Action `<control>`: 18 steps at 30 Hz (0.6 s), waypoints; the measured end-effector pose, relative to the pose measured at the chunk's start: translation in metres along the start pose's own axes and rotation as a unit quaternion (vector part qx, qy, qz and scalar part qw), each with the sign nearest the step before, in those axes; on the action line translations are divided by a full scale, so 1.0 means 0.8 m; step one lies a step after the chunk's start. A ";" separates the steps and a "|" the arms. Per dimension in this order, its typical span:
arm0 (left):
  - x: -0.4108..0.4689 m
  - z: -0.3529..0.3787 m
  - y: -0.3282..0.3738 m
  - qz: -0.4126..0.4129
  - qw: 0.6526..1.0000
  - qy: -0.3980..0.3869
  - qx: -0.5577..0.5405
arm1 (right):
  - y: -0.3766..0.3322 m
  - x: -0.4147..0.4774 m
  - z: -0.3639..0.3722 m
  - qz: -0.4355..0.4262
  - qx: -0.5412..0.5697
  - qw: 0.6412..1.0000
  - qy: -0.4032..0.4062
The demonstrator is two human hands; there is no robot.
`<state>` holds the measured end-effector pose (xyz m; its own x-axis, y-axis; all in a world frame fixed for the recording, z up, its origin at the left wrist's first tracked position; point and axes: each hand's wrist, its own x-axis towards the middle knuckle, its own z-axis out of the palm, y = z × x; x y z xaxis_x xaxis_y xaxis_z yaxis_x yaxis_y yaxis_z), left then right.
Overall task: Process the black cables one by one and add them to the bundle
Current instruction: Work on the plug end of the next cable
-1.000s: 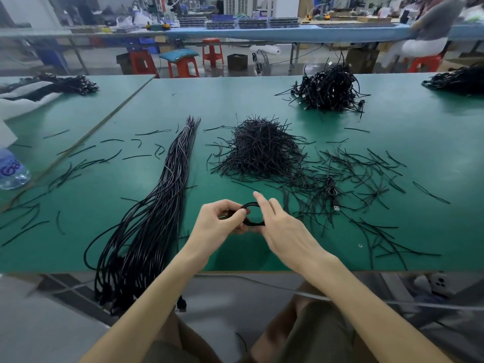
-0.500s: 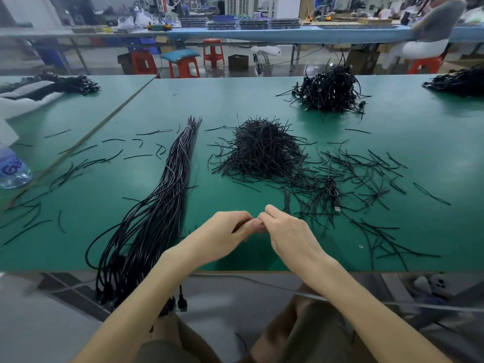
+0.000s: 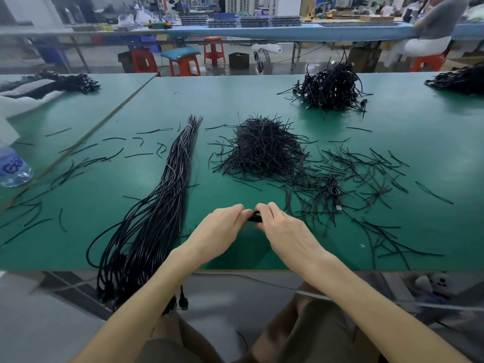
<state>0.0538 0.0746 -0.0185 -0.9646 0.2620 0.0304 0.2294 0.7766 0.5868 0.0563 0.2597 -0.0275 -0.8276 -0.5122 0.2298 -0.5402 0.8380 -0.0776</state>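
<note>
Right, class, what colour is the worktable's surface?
Green: the table is a plain teal-green, clearest in the head view.

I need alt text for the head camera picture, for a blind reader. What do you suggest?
The left hand and the right hand together hold a black cable over the green table. A long bundle of black cables lies to their left, a pile of short black strips behind.

1. You are pinching a small black cable [image 3: 255, 217], mostly hidden, between your left hand [image 3: 220, 231] and right hand [image 3: 284, 231].
2. The bundle [image 3: 162, 197] of long black cables is lying stretched out on the table [image 3: 262, 100] at your left, its near ends hanging over the edge.
3. A tangled heap of cables [image 3: 330, 87] is sitting at the far side.
</note>
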 end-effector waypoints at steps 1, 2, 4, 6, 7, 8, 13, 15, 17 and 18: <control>0.001 0.001 -0.003 -0.003 1.000 0.000 -0.007 | 0.002 -0.001 -0.001 -0.006 -0.008 1.000 -0.005; 0.001 0.001 -0.004 -0.005 1.000 -0.008 -0.016 | 0.005 -0.002 0.000 -0.013 -0.008 1.000 -0.005; 0.002 0.001 -0.005 -0.004 0.999 -0.040 -0.035 | 0.008 -0.002 -0.004 -0.019 -0.002 1.000 -0.014; 0.002 0.000 -0.003 0.000 0.996 -0.064 -0.063 | 0.009 -0.004 -0.008 -0.030 0.015 0.999 -0.007; 0.003 -0.001 -0.002 0.001 0.994 -0.068 -0.086 | 0.008 -0.004 -0.010 -0.033 0.021 0.999 0.001; 0.003 -0.002 -0.001 0.002 0.991 -0.072 -0.109 | 0.008 -0.004 -0.011 -0.033 0.024 0.999 0.008; 0.007 -0.004 0.004 -0.003 0.989 -0.100 -0.110 | 0.012 0.000 -0.008 -0.037 0.011 0.998 0.051; 0.008 -0.001 0.004 -0.007 0.997 -0.066 -0.037 | 0.014 0.000 -0.003 -0.042 -0.014 0.995 0.085; 0.011 0.004 0.001 -0.022 1.000 -0.001 0.010 | 0.017 0.002 0.001 -0.026 -0.036 0.991 0.122; 0.013 0.005 -0.002 -0.032 0.999 0.033 0.014 | 0.020 0.003 0.003 -0.016 -0.044 0.990 0.135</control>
<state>0.0443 0.0785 -0.0225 -0.9836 0.1745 0.0467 0.1699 0.8060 0.5670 0.0451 0.2712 -0.0304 -0.7324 -0.4807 0.4822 -0.5409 0.8409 0.0168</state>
